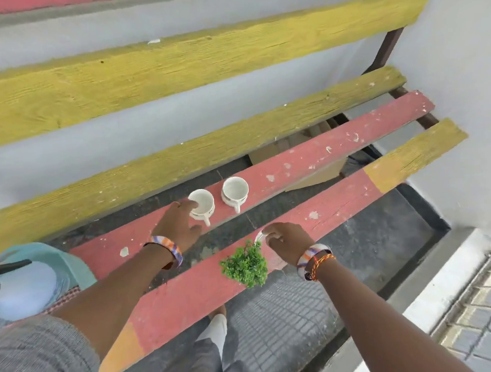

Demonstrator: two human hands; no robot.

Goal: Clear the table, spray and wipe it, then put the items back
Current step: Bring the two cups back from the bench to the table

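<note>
Two white cups [201, 204] [235, 190] stand side by side on a red slat [335, 151] — the left hand [178, 225] is spread wide, fingertips at the nearer rim; the right hand [287, 241] is curled around a small object beside a green plant [245, 266].

Two white cups [218, 200] upright side by side on a red slat [335, 151]; small green plant [245, 266] on the nearer slat.

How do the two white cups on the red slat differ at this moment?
The left cup has the left hand's fingertips on its rim; the right cup is untouched. The left cup sits nearer the person, the right cup farther along the slat. Both are white, upright, apparently empty, each on a small saucer, handles pointing toward the person. The right hand touches neither cup; it is at the small plant.
</note>
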